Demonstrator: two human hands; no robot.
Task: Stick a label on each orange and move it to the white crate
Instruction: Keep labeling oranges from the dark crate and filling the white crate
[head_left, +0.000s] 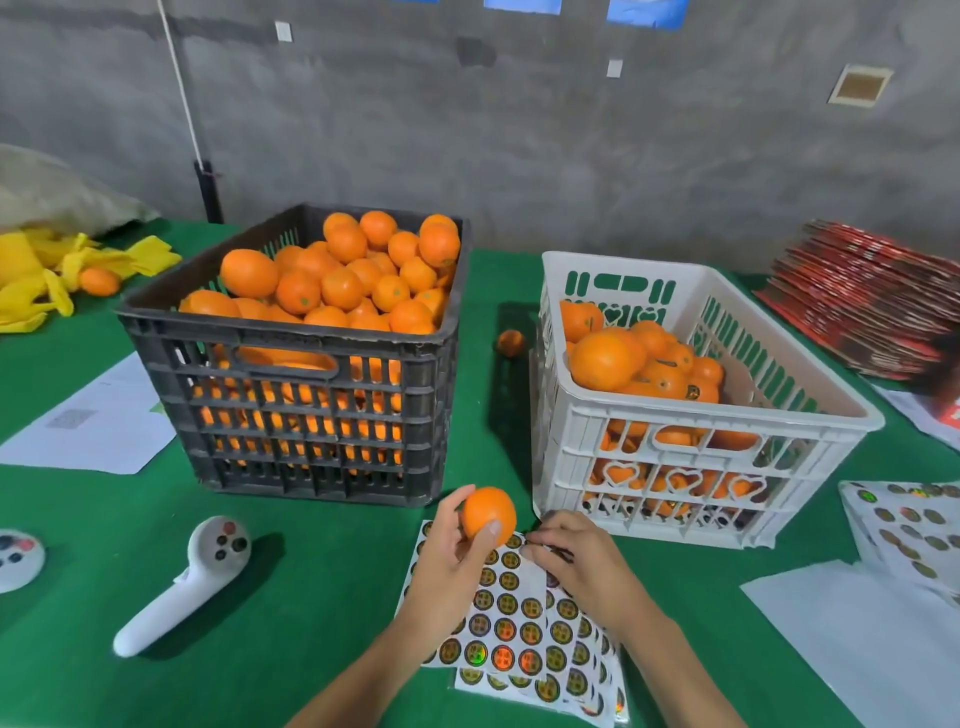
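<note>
While your left hand (457, 545) grips the orange (488, 514) just above the label sheet (511, 618), your right hand (576, 564) pinches at a label, keeping fruit within reach.

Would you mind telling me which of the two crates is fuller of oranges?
The black crate, left of the white crate: its oranges heap above the rim, while the white one's stay below it.

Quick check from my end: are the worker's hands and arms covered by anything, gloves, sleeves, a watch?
Nothing worn shows. The left hand and right hand are bare, with no gloves, rings or watch. Both forearms are uncovered down to the frame's lower edge, so no sleeve is in view.
</note>
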